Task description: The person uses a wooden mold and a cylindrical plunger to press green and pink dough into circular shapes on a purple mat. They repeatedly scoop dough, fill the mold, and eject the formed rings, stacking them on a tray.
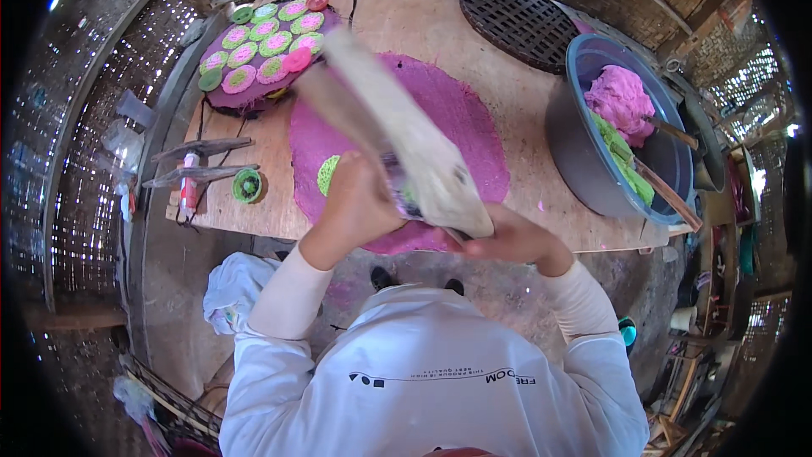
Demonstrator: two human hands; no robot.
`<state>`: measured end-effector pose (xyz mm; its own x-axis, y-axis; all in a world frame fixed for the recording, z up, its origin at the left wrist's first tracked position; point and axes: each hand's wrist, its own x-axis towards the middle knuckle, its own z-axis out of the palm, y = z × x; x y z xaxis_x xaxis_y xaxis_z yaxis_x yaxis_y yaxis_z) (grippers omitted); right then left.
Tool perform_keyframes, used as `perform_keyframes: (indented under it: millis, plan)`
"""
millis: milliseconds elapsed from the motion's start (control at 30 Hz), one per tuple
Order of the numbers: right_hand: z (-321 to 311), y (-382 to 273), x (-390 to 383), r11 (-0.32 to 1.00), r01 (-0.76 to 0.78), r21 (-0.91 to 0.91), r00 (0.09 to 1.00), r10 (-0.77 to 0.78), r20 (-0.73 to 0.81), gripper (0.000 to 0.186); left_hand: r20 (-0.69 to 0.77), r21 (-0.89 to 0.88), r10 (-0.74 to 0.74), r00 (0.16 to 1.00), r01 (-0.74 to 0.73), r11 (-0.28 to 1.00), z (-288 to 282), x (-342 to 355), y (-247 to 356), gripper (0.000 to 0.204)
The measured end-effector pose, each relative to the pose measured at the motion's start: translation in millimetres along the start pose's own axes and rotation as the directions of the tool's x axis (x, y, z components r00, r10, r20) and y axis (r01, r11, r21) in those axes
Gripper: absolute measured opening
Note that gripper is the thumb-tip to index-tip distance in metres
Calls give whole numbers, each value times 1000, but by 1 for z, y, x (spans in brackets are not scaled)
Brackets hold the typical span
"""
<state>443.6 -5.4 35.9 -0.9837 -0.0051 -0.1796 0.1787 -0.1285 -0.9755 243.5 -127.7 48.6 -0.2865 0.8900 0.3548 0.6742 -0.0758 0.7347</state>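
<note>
A pale wooden two-armed press [419, 148] is tilted over the table, its far ends smeared by motion. My left hand [355, 203] is closed around its near left side, beside a darker middle part with bits of green. Under the near right end of the press, my right hand [512, 239] grips the wood, some fingers hidden behind it. Below lies a round magenta woven mat [461, 101], partly covered by the press and my hands. On the mat, next to my left hand, sits a green lacy disc of dough [328, 174].
At the far left, a second mat [222, 95] bears several pink-and-green discs and small coloured lids. A grey basin [584, 152] on the right holds pink dough [622, 101] and green dough [622, 156]. A dark woven tray [520, 24] lies behind; a green cup [247, 185] stands left.
</note>
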Motion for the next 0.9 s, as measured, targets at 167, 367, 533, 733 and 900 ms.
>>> perform_keyframes:
  millis: [167,367,533,733,900]
  plan:
    - [-20,14,-22,988,84,129,901,-20,-433,25,-530,420,170,831,83,904,41,-27,26,53]
    - [-133,39,11,967,218,-136,678,-250,-691,24,-886,-59,-282,368,513,856,66,-126,-59,36]
    - [-186,38,68,973,224,47,735,-137,-664,21,-586,-576,-727,357,447,684,109,-173,-77,20]
    - [-208,69,106,923,313,223,780,-116,-614,22,-355,-687,-826,438,477,548,142,-140,-44,21]
    - [-196,65,82,926,286,245,806,-94,-584,19,-368,-750,-803,469,361,555,142,-150,-59,27]
